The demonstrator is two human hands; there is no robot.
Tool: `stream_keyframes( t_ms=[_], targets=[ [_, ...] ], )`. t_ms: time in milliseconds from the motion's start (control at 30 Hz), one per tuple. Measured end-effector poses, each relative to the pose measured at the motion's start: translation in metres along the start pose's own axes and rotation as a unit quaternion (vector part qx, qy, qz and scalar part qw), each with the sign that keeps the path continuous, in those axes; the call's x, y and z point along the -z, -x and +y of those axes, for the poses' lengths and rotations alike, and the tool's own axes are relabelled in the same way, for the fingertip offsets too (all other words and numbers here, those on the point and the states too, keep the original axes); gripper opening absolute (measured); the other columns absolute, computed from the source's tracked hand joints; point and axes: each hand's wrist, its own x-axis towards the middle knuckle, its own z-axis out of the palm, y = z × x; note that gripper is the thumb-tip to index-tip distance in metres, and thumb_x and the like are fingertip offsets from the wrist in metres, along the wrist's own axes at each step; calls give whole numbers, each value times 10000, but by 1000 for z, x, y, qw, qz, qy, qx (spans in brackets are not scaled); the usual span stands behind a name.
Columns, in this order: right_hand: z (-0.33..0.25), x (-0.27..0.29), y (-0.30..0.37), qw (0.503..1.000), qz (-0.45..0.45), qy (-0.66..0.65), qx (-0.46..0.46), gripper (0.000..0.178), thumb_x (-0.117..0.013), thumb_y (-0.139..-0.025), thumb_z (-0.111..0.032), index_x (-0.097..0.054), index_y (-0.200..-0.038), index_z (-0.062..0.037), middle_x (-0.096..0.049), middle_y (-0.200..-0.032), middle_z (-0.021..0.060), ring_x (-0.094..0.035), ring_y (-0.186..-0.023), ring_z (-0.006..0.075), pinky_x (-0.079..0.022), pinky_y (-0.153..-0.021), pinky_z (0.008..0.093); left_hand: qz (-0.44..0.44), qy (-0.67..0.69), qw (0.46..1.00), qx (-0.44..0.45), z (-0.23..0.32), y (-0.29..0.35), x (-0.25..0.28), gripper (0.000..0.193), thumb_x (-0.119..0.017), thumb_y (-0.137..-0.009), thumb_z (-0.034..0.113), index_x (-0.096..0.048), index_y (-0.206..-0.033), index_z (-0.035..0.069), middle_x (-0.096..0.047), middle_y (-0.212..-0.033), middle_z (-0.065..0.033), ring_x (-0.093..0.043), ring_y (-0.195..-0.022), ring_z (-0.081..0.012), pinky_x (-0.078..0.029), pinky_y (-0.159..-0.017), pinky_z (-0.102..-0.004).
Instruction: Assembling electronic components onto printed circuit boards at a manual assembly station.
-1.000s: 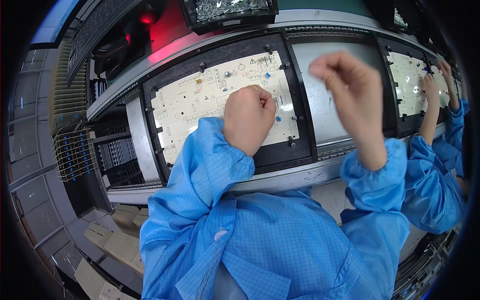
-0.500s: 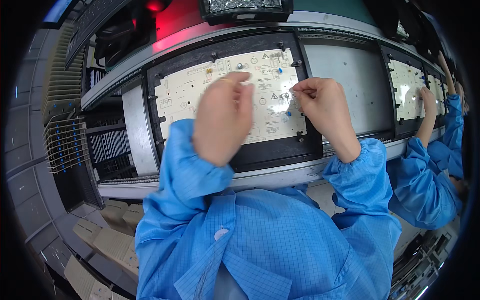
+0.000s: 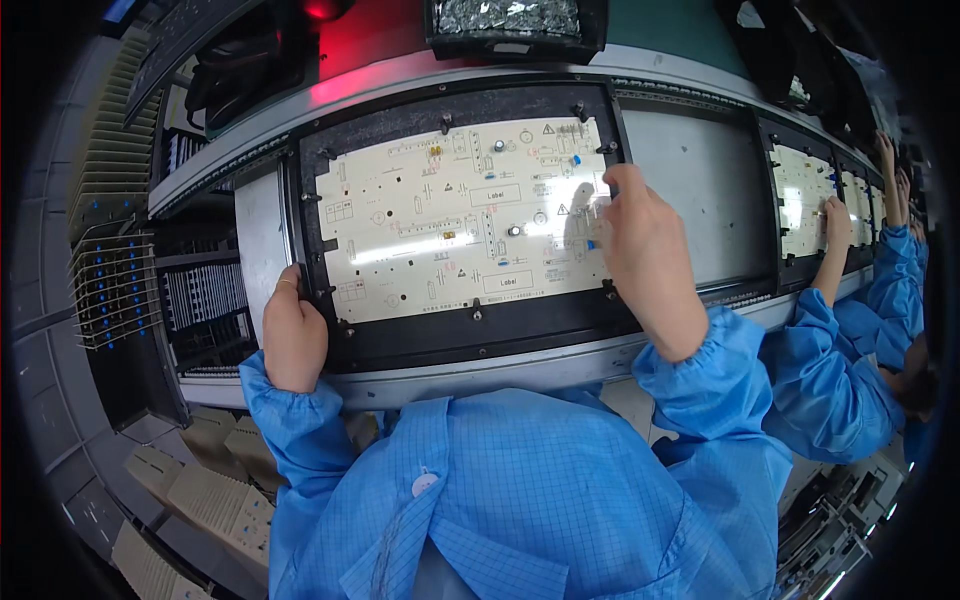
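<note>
A cream circuit board (image 3: 395,275) lies in a black carrier frame (image 3: 440,345), held by dark pegs around its border. Small blue, yellow and round grey-topped parts stand on the board. My left hand (image 3: 294,335) grips the frame's left edge, thumb on top and fingers along the side. Over the frame's right edge, my right hand (image 3: 655,265) is closed, fingers curled together. It covers part of the board's right border, and what its fingertips hold, if anything, is hidden.
The frame sits on metal conveyor rails (image 3: 390,385). A black bin of small metallic parts (image 3: 515,18) stands beyond. To the right, a co-worker's hand (image 3: 838,225) is over another board (image 3: 800,190). Racks of boards (image 3: 120,290) stand at left.
My left hand has left the board's middle for the frame's left edge, uncovering the printed board. My right hand has shifted from the board's right part to the frame's right edge, fingers more curled.
</note>
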Motion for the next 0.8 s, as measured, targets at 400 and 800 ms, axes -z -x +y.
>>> stream_keyframes(
  t_ms=[400, 800],
  targets=[
    [-148, -29, 83, 981, 96, -152, -72, 145, -563, -963, 16, -593, -1104, 23, -634, -898, 97, -591, -804, 140, -483, -742, 261, -296, 470, 831, -37, -45, -35, -1, 348, -329, -844, -120, -547, -1106, -49, -614, -916, -86, -584, -784, -151, -486, -718, -263],
    [-330, -97, 47, 964, -36, -234, 120, 226, -571, -959, -36, -580, -1181, 6, -646, -1026, 113, -649, -878, 169, -514, -740, 276, -377, 688, 613, -93, -86, -38, -40, 330, -603, -898, 91, -606, -1219, 13, -654, -1184, -161, -615, -1136, -268, -514, -950, -379]
  ],
)
